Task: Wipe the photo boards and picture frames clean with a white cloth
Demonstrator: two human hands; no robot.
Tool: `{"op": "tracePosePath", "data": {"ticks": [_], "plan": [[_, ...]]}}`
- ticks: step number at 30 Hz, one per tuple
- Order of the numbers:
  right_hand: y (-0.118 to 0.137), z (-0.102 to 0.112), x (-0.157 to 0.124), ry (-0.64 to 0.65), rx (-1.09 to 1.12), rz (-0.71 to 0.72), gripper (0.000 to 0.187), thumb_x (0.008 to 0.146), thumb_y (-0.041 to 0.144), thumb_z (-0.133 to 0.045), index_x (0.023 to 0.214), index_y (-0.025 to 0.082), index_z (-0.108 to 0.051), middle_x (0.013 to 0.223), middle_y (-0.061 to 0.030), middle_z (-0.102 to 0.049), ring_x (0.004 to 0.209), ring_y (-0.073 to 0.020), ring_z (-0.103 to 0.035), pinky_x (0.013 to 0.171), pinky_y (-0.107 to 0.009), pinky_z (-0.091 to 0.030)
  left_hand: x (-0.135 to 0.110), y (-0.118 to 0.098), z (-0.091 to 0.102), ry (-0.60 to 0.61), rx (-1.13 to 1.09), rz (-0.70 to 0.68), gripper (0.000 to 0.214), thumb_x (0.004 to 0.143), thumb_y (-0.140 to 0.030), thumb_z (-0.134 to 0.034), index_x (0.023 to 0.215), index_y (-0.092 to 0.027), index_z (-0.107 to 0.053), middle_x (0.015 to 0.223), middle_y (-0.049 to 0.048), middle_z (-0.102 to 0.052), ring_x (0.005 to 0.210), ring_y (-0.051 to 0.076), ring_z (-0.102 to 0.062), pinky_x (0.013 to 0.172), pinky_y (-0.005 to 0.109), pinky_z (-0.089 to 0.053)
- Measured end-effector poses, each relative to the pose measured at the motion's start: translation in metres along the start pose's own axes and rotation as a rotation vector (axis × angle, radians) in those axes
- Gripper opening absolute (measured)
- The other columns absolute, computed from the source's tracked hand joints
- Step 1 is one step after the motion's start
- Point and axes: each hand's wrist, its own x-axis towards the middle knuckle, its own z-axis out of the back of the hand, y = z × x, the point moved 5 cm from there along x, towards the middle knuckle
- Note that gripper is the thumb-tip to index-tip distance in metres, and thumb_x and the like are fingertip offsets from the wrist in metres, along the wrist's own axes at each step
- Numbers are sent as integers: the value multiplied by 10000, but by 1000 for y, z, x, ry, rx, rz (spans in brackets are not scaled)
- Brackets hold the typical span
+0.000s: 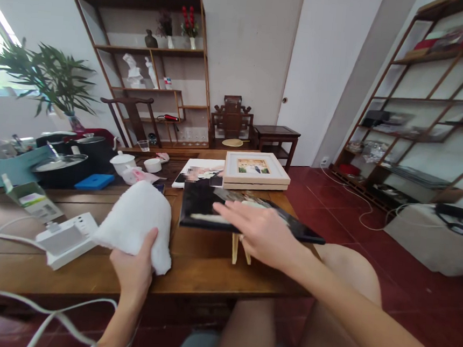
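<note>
A folded white towel (136, 214) is gripped in my left hand (133, 273), the thumb pressed on its near side, just above the table. My right hand (264, 236) has its fingers stretched out over a dark, glossy picture panel (202, 206), seemingly touching its surface; the palm hides part of the picture. The panel is tilted nearly flat over the table's right part. Pale wooden legs (235, 249), like those of a small stand, show below it. Behind it are a light-framed picture (232, 165) on a matching box and a white-edged photo print (188, 175).
On the wooden table (191, 267) at left are a white power strip (73, 241) with a cable, an opened small box (34, 202), a blue block (94, 181), a lidded pan (62, 164) and a white teapot (122, 163). My legs are below the table's front edge.
</note>
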Motion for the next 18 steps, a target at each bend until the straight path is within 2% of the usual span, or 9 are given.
{"op": "tracePosePath", "data": {"ticks": [2,4,6,8,10,13,15,18], "plan": [[-13,25,0,-195,165,-106,613,776,38,-436,1353,245,-414,1234,-38,-612,1036,-200,-616,845,-336,-515,-1,-1,1,-8,2,2,492,570,-379,-767,922,-62,-634,1040,158,-660,993,311,-618,887,452,-494],[-26,47,-3,-438,301,-229,530,792,85,-490,1293,257,-485,1094,1,-678,898,-175,-657,791,-314,-534,-2,-3,0,-9,13,7,487,564,-382,-769,906,-64,-633,1026,157,-662,978,309,-621,879,451,-496],[-38,60,-10,-696,411,-355,411,786,145,-566,1191,215,-574,967,-2,-702,834,-178,-658,779,-340,-541,-3,-5,0,-5,28,-2,472,568,-393,-765,882,-67,-631,1006,154,-664,967,307,-622,875,450,-497],[-47,63,-19,-931,516,-476,330,766,192,-619,1096,178,-620,954,-22,-694,871,-195,-647,815,-387,-531,-4,-6,-1,-7,35,-16,443,567,-394,-767,842,-73,-634,979,148,-666,960,307,-622,877,450,-494],[-53,56,-28,-1132,622,-580,326,753,225,-642,1072,165,-618,1017,-46,-673,940,-208,-630,865,-426,-510,-4,-6,-1,-5,38,-29,424,567,-387,-770,824,-77,-636,966,145,-667,959,311,-622,880,451,-491],[-55,33,-45,-1339,791,-760,402,735,247,-663,1120,164,-581,1101,-70,-638,994,-218,-618,920,-464,-483,-4,-6,0,-3,53,-41,436,570,-392,-769,840,-77,-635,967,147,-667,951,313,-624,874,451,-493],[-52,14,-55,-1421,930,-884,450,724,240,-673,1154,174,-557,1130,-71,-626,998,-220,-621,931,-475,-483,-6,-9,0,4,93,-51,439,576,-411,-759,833,-78,-635,964,149,-668,937,314,-627,877,456,-489],[-46,-15,-66,-1462,1133,-1023,531,717,207,-670,1221,206,-504,1176,-69,-611,990,-221,-630,906,-475,-511,-9,-16,-1,16,186,-86,433,593,-449,-730,806,-82,-640,950,158,-674,916,321,-629,879,469,-481]]}}
